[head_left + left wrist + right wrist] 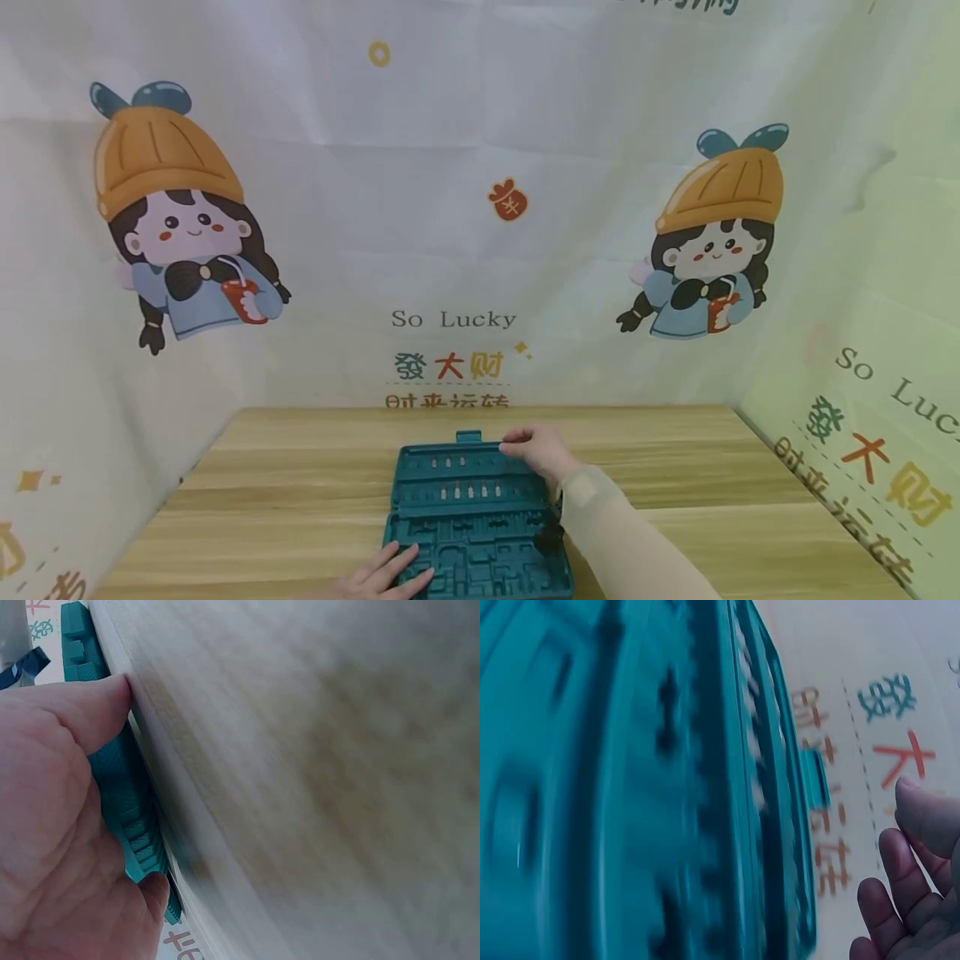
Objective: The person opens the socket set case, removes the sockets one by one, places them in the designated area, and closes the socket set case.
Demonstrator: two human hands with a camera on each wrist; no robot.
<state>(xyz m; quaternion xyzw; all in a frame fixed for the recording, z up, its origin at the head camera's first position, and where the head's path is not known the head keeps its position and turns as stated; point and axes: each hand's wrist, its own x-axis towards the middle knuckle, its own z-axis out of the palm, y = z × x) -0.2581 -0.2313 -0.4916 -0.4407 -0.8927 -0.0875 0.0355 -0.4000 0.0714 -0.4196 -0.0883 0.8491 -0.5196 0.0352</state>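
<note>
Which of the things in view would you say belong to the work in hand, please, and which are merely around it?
In hand:
teal tool case, lying open
left hand, resting on its near edge
right hand, on the lid's far edge

Just around:
wooden table
cartoon backdrop

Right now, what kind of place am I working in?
Probably a makeshift tabletop recording booth, not a workshop: a wooden table walled on three sides by a cartoon-printed backdrop cloth. On it lies an open teal tool case, with the left hand and right hand on it.
</note>
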